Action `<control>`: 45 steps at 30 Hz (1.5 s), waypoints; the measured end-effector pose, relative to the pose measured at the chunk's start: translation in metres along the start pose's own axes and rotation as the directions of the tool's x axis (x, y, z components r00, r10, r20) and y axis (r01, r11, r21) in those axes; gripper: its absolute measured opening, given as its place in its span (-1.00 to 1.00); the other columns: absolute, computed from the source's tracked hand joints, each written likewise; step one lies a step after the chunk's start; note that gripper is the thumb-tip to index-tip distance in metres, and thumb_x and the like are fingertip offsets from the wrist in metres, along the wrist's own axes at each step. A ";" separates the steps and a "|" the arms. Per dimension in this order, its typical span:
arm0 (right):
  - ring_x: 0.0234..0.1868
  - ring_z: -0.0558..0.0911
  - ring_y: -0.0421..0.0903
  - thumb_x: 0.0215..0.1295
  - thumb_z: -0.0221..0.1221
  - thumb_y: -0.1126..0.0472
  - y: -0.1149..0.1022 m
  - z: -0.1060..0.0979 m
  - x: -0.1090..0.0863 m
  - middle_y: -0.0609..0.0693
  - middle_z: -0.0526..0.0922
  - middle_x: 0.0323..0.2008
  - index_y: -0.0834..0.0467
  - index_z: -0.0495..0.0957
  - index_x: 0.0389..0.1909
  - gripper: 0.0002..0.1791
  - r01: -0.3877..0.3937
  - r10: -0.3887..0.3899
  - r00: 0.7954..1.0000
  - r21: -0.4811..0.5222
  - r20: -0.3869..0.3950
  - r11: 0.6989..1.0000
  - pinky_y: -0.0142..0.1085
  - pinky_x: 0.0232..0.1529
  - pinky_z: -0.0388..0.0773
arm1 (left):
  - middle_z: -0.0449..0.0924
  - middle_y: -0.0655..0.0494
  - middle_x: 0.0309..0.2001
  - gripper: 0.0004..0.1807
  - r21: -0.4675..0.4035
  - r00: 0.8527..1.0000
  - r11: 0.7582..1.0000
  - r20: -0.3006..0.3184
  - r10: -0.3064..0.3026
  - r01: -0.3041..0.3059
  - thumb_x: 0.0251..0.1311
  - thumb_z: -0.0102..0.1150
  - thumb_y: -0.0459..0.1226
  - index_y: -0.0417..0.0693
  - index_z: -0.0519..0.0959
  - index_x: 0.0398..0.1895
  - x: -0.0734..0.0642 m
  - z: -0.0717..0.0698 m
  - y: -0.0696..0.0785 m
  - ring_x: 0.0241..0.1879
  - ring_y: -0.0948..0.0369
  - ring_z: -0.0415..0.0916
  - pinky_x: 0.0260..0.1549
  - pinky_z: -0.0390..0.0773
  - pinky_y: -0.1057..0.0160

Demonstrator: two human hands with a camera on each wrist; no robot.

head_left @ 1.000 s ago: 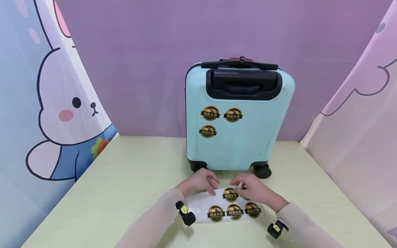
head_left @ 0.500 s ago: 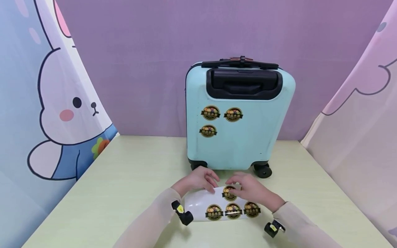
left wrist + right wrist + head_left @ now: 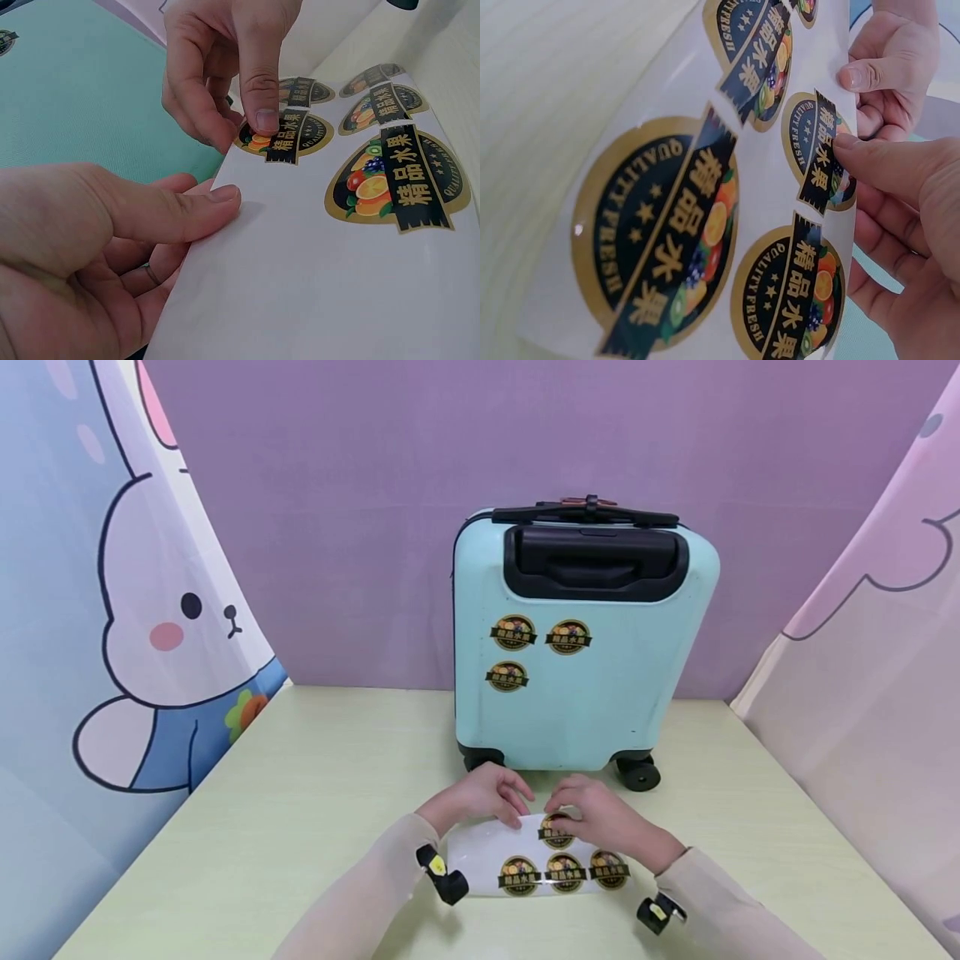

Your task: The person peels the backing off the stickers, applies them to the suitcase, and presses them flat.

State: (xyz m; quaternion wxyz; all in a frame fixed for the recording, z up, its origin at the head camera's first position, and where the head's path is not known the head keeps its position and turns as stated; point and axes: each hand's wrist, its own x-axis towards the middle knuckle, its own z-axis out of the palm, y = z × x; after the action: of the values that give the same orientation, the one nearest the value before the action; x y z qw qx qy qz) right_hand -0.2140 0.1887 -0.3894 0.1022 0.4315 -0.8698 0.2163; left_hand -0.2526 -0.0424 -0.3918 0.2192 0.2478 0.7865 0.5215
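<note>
A glossy white sticker sheet with several round black-and-gold fruit stickers lies between both hands in the head view. My left hand pinches its far edge, thumb on top and fingers beneath, as the left wrist view shows. To the right, my right hand grips the same edge. Its thumb presses on the leftmost sticker of the far row, and its fingers are behind the sheet. The sticker's edge looks flat on the backing. In the near row, a sticker lies uncovered.
A mint-green suitcase stands upright behind the hands, with three matching stickers on its upper left face. Its black wheel rests on the pale table. A purple cloth backdrop hangs behind.
My right hand has shifted slightly left along the sheet's far edge, its thumb moving onto the leftmost far-row sticker. The left hand keeps its hold in nearly the same place.
</note>
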 end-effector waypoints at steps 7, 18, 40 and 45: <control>-0.24 0.60 -0.12 0.12 0.43 0.33 0.003 0.002 0.000 -0.12 0.64 -0.30 0.11 0.72 -0.35 -0.89 0.015 -0.015 1.000 0.005 -0.022 1.000 -0.26 -0.23 0.61 | 0.72 -0.21 -0.28 -0.60 -0.007 1.000 1.000 0.005 -0.002 0.002 -0.07 0.36 -0.67 -0.39 0.62 -0.08 0.000 0.000 0.001 -0.33 0.13 0.70 -0.27 0.68 0.26; -0.28 0.60 -0.14 0.13 0.42 0.31 0.004 0.006 -0.002 -0.12 0.65 -0.32 0.13 0.71 -0.31 -0.88 -0.005 0.005 1.000 0.033 -0.013 0.999 -0.28 -0.28 0.61 | 0.74 -0.08 -0.33 -0.62 -0.002 1.000 1.000 0.006 -0.020 0.020 -0.05 0.35 -0.66 -0.31 0.65 -0.11 0.000 0.000 -0.003 -0.33 0.16 0.69 -0.24 0.66 0.29; -0.34 0.57 -0.20 0.03 0.43 0.46 0.006 0.007 -0.002 -0.11 0.60 -0.38 0.10 0.68 -0.47 -0.80 0.133 -0.132 0.986 0.004 -0.097 0.991 -0.36 -0.33 0.58 | 0.73 -0.14 -0.28 -0.58 -0.057 0.998 0.997 0.033 -0.047 0.049 -0.05 0.34 -0.66 -0.35 0.63 -0.05 0.001 0.002 -0.008 -0.31 0.17 0.69 -0.21 0.65 0.29; -0.37 0.56 -0.24 0.07 0.39 0.50 0.003 0.005 -0.001 -0.11 0.58 -0.39 0.12 0.65 -0.46 -0.79 0.094 -0.091 0.993 0.030 -0.079 0.995 -0.39 -0.36 0.58 | 0.73 -0.18 -0.26 -0.58 -0.058 0.999 0.997 0.020 -0.046 0.047 -0.06 0.35 -0.66 -0.34 0.63 -0.06 0.002 0.002 -0.008 -0.31 0.16 0.69 -0.23 0.65 0.28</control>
State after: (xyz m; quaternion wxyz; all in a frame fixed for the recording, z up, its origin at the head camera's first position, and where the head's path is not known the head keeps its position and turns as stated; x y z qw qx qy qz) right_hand -0.2154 0.1884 -0.3953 0.1387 0.4643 -0.8405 0.2424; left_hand -0.2545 -0.0424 -0.4004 0.2457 0.2279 0.7744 0.5367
